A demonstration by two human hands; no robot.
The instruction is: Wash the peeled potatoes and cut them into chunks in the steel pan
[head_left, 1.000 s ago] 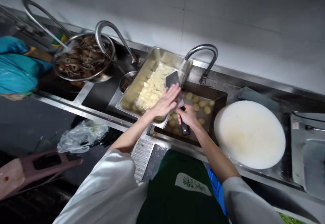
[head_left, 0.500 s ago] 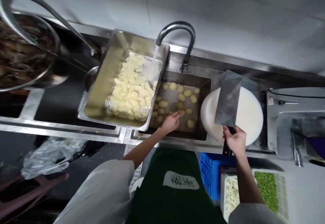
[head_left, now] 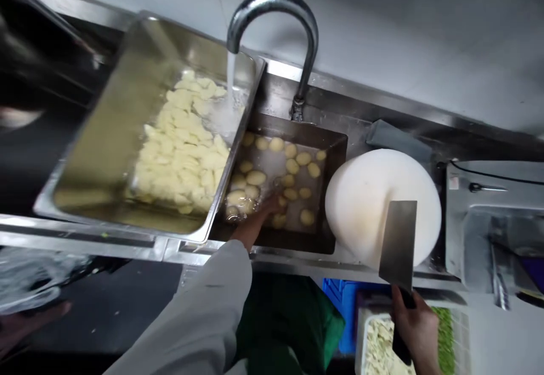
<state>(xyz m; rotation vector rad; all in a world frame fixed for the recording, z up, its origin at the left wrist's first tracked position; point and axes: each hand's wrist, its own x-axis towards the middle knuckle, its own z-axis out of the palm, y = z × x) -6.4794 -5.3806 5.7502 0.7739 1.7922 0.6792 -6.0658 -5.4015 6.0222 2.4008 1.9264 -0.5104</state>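
Yellow potatoes (head_left: 303, 158), left hand (head_left: 273, 205) deeper

This place is a working kitchen, and it looks more like a restaurant than a home. Along the wall (head_left: 403, 41) runs a long steel counter (head_left: 293, 260). In its sink (head_left: 332, 205) lie many potatoes (head_left: 255, 178); at the left, a big metal pan (head_left: 97, 160) stands below a running tap (head_left: 312, 32). At the right are a thick round chopping board (head_left: 359, 199), a wide cleaver (head_left: 402, 239) and, nearer, a tub (head_left: 362, 338) of chopped food.
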